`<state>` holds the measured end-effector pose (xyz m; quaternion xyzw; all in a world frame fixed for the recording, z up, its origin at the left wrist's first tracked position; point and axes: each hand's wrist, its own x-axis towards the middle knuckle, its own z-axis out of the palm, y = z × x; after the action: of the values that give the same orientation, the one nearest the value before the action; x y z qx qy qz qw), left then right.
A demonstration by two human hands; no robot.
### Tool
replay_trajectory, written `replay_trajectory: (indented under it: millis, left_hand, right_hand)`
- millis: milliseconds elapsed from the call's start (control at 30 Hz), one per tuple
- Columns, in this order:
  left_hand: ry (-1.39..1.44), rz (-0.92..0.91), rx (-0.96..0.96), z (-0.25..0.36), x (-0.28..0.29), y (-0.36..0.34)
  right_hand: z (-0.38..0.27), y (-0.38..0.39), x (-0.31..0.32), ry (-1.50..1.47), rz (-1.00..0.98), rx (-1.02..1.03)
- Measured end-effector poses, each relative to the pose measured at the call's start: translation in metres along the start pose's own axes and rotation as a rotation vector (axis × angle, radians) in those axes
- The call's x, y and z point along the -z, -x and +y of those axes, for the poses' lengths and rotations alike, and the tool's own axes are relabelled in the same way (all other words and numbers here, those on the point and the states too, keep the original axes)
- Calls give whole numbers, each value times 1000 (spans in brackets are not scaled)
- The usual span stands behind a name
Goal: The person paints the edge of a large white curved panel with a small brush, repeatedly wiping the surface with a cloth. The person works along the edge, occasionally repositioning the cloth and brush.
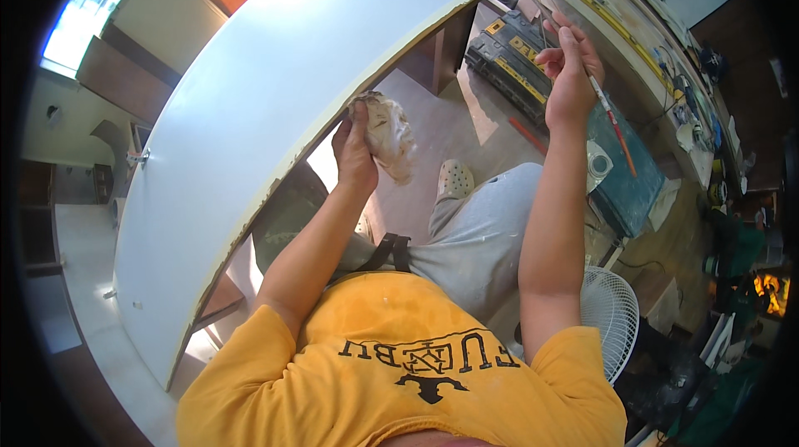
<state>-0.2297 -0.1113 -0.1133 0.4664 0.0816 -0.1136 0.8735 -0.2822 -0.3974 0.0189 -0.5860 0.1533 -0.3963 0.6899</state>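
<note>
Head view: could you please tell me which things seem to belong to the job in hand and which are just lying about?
Seemingly in use:
crumpled whitish cloth, in the left hand
slender rod, in the right hand
curved white panel, beside the left hand

Seemingly lying about:
black-and-yellow case
long yellow bar
white fan

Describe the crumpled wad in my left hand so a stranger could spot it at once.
Find the big white panel with the curved outer edge. Follow its rough, chipped near edge to about the middle, where the left hand grips a wad. It is crumpled and off-white with brownish stains, unlike the smooth panel beside it.
</note>
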Motion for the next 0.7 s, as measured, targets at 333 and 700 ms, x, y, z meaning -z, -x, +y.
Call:
replay_trajectory:
  millis: [333,700]
  left_hand:
    - [24,-74,47,-17,-51,-32]
    - [53,-151,25,-52,-105,-81]
  right_hand:
    - [7,-26,6,30,-21,3]
    - [1,-31,11,-5,34,-24]
